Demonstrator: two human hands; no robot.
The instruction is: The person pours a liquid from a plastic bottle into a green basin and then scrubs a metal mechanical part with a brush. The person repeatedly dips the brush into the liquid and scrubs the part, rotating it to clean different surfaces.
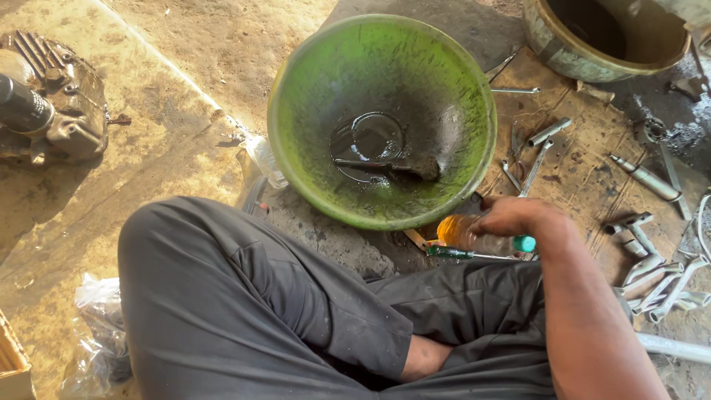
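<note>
The right hand (511, 216) has its grip closed around a small clear bottle (478, 238) with yellow-orange liquid and a teal cap (524, 244). The bottle lies on its side, low over the floor, just beside the near rim of the big green bowl (296, 96). The cap looks to be on. To handle it well, the hand should keep a firm hold, because things here look oily and the bottle could slip. It is best to keep it level so nothing spills on the dark trousers (244, 296). The left hand is not in view, so I cannot tell what its grip is doing. In the bottom of the bowl sits a dirty brush (392, 167) in a little pool of black oil. A screwdriver with a green handle (452, 252) lies right under the bottle and could get in the way. More tools, like wrenches (659, 285) and metal rods (549, 132), lie on the floor to the right. A rusty drum (570, 55) stands at the top, and an engine part (55, 104) sits far to the left. A crumpled plastic bag (96, 333) lies by the knee.
</note>
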